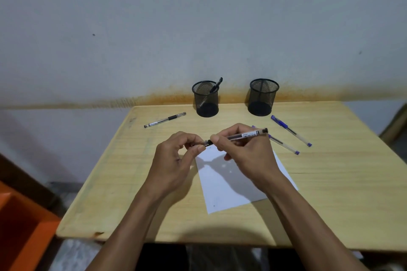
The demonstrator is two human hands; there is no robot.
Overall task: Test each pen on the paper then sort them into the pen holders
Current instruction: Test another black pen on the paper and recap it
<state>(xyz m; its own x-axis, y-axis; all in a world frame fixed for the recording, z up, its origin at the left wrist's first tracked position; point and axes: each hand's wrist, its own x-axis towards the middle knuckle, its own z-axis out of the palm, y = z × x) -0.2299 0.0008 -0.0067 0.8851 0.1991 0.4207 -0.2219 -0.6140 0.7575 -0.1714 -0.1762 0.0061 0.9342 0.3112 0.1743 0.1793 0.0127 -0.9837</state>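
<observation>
both hands [176, 158] gripping black pen [246, 135], over paper [226, 185]

Open tabletop on the left half of the table [105, 193] and along its near edge. Toward the wall, two mesh holders [206, 99] [262, 97] with a gap between. Loose pens [164, 120] [290, 131] [283, 144] on both sides; paper [224, 187] at centre.

Pale wooden surface [330, 193] against a wall

Two black mesh holders [207, 99] [263, 97] stand at twelve o'clock; a black pen [164, 120] lies at ten, two blue pens [290, 131] [284, 145] at two, white paper [229, 185] at centre.
</observation>
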